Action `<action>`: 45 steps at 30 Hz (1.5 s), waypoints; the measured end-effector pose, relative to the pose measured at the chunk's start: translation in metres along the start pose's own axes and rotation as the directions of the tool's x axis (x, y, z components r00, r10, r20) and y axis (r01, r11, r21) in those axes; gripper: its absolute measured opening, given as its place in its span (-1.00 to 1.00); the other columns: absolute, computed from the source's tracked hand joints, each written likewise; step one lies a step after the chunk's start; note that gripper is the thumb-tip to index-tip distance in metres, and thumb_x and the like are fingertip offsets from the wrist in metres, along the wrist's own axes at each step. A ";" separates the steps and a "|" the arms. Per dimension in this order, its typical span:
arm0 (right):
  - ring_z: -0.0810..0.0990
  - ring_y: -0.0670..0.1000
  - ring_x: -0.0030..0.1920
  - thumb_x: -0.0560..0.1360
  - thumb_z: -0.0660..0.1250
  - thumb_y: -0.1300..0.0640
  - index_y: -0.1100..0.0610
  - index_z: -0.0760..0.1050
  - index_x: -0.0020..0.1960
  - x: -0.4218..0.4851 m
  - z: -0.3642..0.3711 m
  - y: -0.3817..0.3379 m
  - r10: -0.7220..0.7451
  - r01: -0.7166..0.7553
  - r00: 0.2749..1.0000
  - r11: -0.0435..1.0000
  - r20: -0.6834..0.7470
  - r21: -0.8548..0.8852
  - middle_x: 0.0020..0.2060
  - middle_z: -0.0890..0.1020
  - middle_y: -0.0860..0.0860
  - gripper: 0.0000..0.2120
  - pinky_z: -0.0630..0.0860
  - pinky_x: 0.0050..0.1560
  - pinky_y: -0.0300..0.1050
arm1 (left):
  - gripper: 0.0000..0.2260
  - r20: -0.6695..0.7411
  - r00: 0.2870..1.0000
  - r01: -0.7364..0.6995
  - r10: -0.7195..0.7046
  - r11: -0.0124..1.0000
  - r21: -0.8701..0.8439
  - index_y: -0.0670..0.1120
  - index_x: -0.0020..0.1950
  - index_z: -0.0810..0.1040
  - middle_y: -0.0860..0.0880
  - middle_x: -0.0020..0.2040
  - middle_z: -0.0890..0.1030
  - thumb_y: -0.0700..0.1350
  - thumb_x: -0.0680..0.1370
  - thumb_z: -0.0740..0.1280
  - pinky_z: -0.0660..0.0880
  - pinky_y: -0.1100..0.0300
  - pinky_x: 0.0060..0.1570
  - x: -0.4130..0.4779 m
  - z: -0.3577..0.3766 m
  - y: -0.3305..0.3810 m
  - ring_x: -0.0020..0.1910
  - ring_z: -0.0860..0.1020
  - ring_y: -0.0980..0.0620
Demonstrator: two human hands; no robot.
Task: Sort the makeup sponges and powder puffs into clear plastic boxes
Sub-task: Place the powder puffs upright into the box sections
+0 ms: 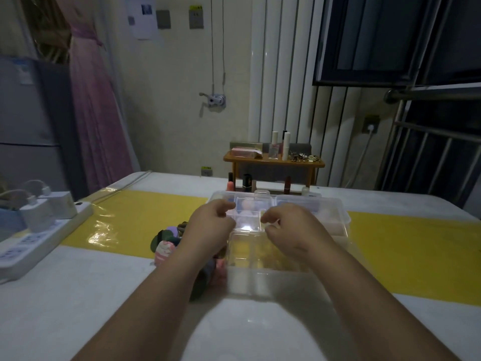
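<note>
Sponges (166, 244) sit piled by our box (339, 217), few inside; left hand (208, 227) and right hand (291, 230) curl, each grip's hold unclear.

A room in a home is shown. A tall grey refrigerator (28, 121) is seen at the left, beside a long pink pleated curtain (96, 113). A small brown wooden shelf (273, 162) laden with cosmetic bottles is set on the white table with a yellow band (130, 217). A white power strip with plugged-in chargers (39, 230) is laid at the table's left edge. A dark barred window (416, 48) is seen at the right.
</note>
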State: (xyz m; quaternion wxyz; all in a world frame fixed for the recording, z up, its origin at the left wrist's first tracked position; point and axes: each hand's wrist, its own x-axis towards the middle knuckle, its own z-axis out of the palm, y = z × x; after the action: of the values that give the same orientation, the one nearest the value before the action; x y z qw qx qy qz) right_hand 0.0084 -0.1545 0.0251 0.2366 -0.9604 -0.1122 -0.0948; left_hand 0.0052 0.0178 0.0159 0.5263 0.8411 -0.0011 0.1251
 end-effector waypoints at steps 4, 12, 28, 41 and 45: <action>0.56 -0.06 0.10 0.59 0.26 0.07 -0.05 0.57 0.25 0.004 0.015 -0.012 -0.056 0.052 0.998 0.995 0.035 0.090 0.16 0.61 -0.08 -0.74 0.55 0.16 -0.06 | -0.80 0.024 0.999 -0.025 0.024 0.997 0.068 -0.04 0.07 0.65 0.04 -0.04 0.64 -0.26 0.51 0.37 0.47 0.28 -0.19 0.006 -0.021 -0.002 -0.07 0.56 0.10; 0.51 -0.06 0.13 0.59 0.25 0.06 -0.07 0.61 0.18 0.005 0.027 -0.008 -0.116 0.115 0.993 0.993 0.020 0.005 0.13 0.58 -0.12 -0.76 0.51 0.19 -0.03 | -0.63 0.357 0.933 -0.198 0.046 0.894 0.402 0.19 -0.36 0.60 0.11 -0.15 0.61 -0.32 0.40 0.36 0.53 0.17 -0.05 0.007 -0.050 -0.024 -0.07 0.56 0.06; 0.47 -0.07 0.17 0.60 0.24 0.06 -0.09 0.59 0.21 0.003 0.030 -0.009 -0.108 0.108 0.994 0.994 0.006 -0.006 0.17 0.56 -0.14 -0.76 0.48 0.23 -0.06 | -0.90 0.462 0.884 -0.403 0.074 0.622 0.672 0.15 -0.04 0.68 0.17 -0.08 0.52 -0.01 0.49 0.41 0.49 0.15 0.03 0.014 -0.045 -0.042 0.02 0.48 0.09; 0.47 -0.06 0.16 0.60 0.25 0.05 -0.09 0.58 0.22 0.001 0.031 -0.009 -0.120 0.120 0.993 0.993 -0.008 0.006 0.18 0.55 -0.13 -0.76 0.49 0.23 -0.03 | -0.91 0.241 0.950 -0.298 0.197 0.797 0.526 0.08 -0.08 0.53 0.09 -0.08 0.55 -0.12 0.58 0.33 0.44 0.22 -0.17 0.015 -0.044 -0.040 -0.07 0.49 0.08; 0.47 -0.07 0.17 0.59 0.26 0.06 -0.09 0.58 0.21 0.000 0.031 -0.009 -0.134 0.136 0.991 0.990 -0.029 0.043 0.19 0.55 -0.14 -0.76 0.48 0.23 -0.02 | -0.92 0.032 0.961 -0.264 0.274 0.881 0.393 0.04 -0.07 0.48 0.11 -0.14 0.55 -0.10 0.57 0.35 0.38 0.28 -0.29 0.014 -0.041 -0.036 -0.14 0.50 0.12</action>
State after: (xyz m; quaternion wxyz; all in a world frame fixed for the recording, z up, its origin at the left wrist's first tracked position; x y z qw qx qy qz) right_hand 0.0102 -0.1322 0.0025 0.2525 -0.9438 -0.1761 -0.1204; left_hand 0.0149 0.0721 0.0036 0.3242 0.9195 -0.0863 0.2048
